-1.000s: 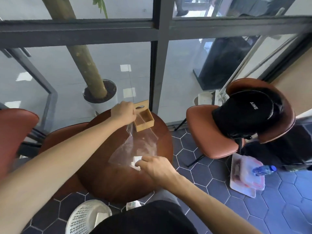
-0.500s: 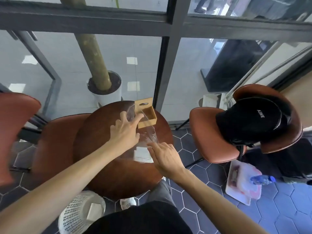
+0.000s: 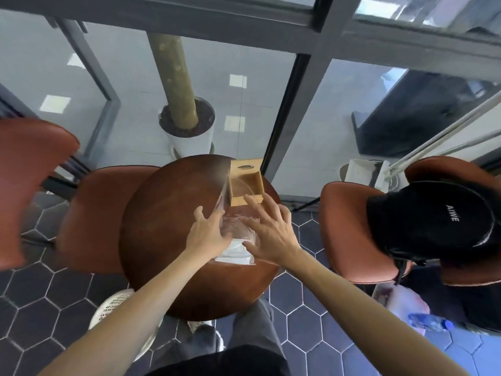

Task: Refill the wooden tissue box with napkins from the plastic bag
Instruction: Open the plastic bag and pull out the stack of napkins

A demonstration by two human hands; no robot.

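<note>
The wooden tissue box (image 3: 246,188) stands open and looks empty at the far edge of the round brown table (image 3: 162,226), its lid (image 3: 245,166) tipped up behind it. A clear plastic bag (image 3: 235,229) lies in front of the box, with a white stack of napkins (image 3: 235,253) at its near end. My left hand (image 3: 208,232) rests spread on the bag's left side. My right hand (image 3: 271,231) lies spread on its right side, fingertips near the box's front wall. Neither hand grips anything that I can see.
Brown chairs stand at the left (image 3: 97,213) and right (image 3: 349,234); a black backpack (image 3: 433,223) sits on the right one. A white basket (image 3: 113,308) stands under the table's near edge. A potted trunk (image 3: 187,131) and a window frame are behind.
My left hand came back from the box to the bag. My right hand moved forward from the napkins' near end onto the bag. The view tilted downward.
</note>
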